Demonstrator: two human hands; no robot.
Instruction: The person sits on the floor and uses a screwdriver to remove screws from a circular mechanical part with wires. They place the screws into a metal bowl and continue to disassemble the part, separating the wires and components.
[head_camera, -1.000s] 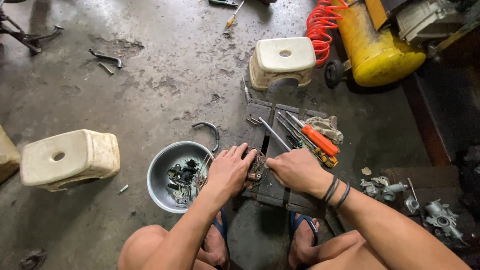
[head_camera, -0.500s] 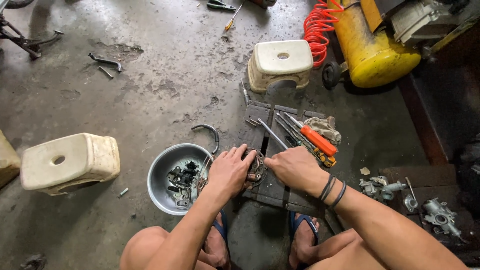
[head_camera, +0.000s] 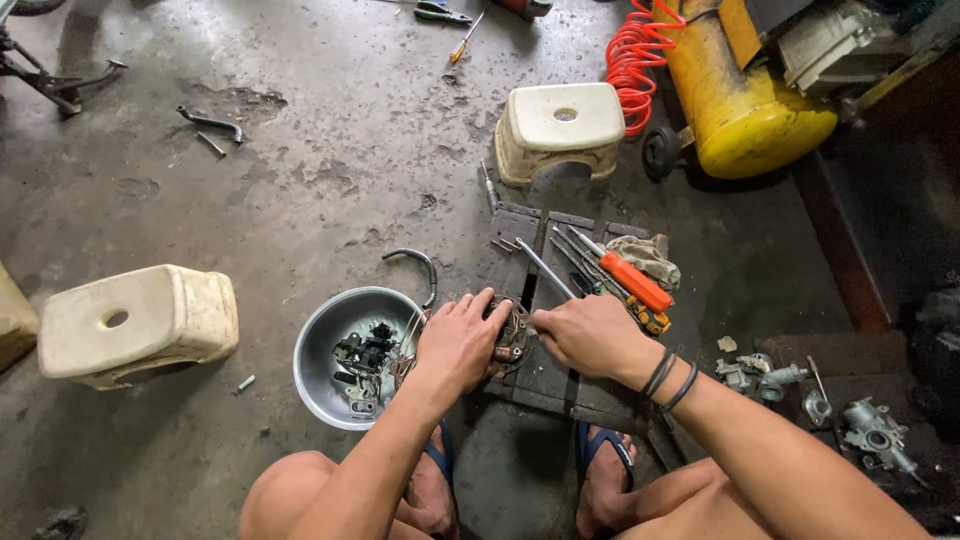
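The left hand (head_camera: 462, 340) clamps a small round metal engine plate (head_camera: 513, 338) on the wooden pallet (head_camera: 545, 375), rigid, greasy, best gripped at its rim, while the right hand (head_camera: 590, 335) grips a screwdriver (head_camera: 545, 268).

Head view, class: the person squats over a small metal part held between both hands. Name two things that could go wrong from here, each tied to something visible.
1. The right hand drives a slim tool at the metal part pinned by the left hand; a slip might jab the left fingers.
2. The part rests on a gapped wooden pallet beside the steel bowl; a loosened piece could drop through the slats.
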